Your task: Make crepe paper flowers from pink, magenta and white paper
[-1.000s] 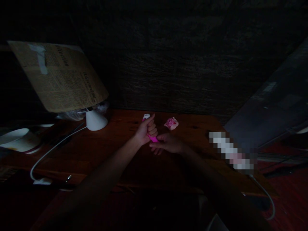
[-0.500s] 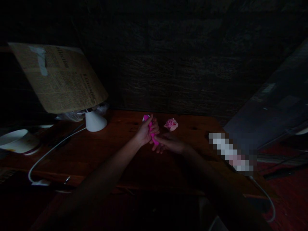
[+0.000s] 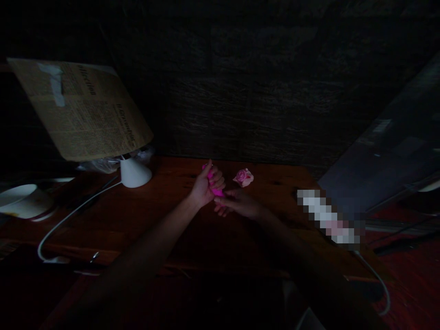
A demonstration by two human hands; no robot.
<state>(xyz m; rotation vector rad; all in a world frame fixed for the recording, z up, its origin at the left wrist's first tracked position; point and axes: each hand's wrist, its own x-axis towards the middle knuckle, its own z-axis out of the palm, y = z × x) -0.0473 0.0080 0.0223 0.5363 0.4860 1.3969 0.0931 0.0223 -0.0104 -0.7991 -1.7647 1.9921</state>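
My left hand [image 3: 203,187], thumb up, is wrapped around a bright pink, soft-looking lump [image 3: 216,191] above the wooden table. Part of the lump shows at the top near the thumb, and its lower end sticks out below the curled fingers. At that lower end, my right hand [image 3: 242,204] pinches the lump between thumb and fingers. The rest of it is hidden inside the left fist. Just beyond the hands, a pale pink rose-shaped piece [image 3: 243,177] lies on the table.
A table lamp [image 3: 135,173] with a newsprint shade stands at left, its white cord running forward. Nearby is a white bowl or cup [image 3: 22,200]. A blurred white strip [image 3: 326,216] lies at right with a cord. A dark wall [image 3: 247,105] rises behind the table [image 3: 165,183].
The left fist loosened, showing more of the pink lump along its length, then closed over it again. The right hand stayed at the lower end throughout. The rose-shaped piece has not moved.
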